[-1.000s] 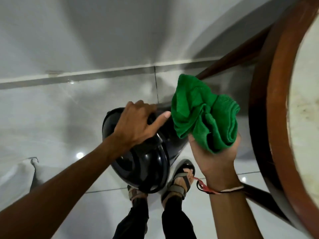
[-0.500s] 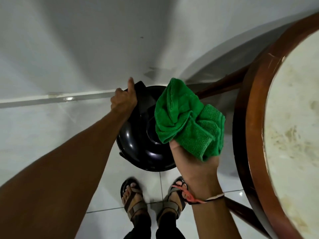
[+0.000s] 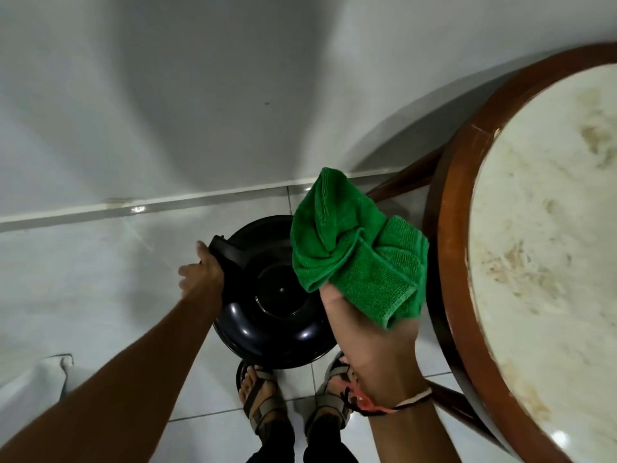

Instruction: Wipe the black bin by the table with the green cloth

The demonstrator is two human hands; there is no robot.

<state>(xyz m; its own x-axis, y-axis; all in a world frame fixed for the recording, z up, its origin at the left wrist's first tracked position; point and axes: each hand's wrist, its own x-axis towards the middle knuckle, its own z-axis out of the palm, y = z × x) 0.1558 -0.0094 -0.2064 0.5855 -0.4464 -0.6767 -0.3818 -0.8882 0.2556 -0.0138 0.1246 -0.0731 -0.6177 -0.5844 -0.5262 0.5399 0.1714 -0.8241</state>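
The wiping itself is judged not yet begun: the bin is being steadied and the cloth is held ready above it.

The table [image 3: 447, 248], round with a brown wooden rim and a pale, stained top, fills the right side of the view; its dark legs run down to the tiled floor [image 3: 83, 279]. The bin [image 3: 267, 315] stands on the floor just beside the table's left edge, near the foot of the wall, with two sandalled feet close to its near side. It is black, round and glossy, with light spots mirrored on its curved shoulder and a circular recess at the centre. A flat black tab sticks out at its upper left; whether this is a handle or part of a lid cannot be told from above.

The cloth [image 3: 360, 259] is bright green, ribbed and bunched in loose folds. It is clenched in the right hand [image 3: 374, 342], raised and apart from the bin, though it overlaps the bin's right side in the view. The left hand [image 3: 203, 272] is laid against the bin's left edge by the tab, apparently grasping it.

Next, the cloth is to be lowered onto the bin's top and rubbed across the shiny surface while the left hand braces.
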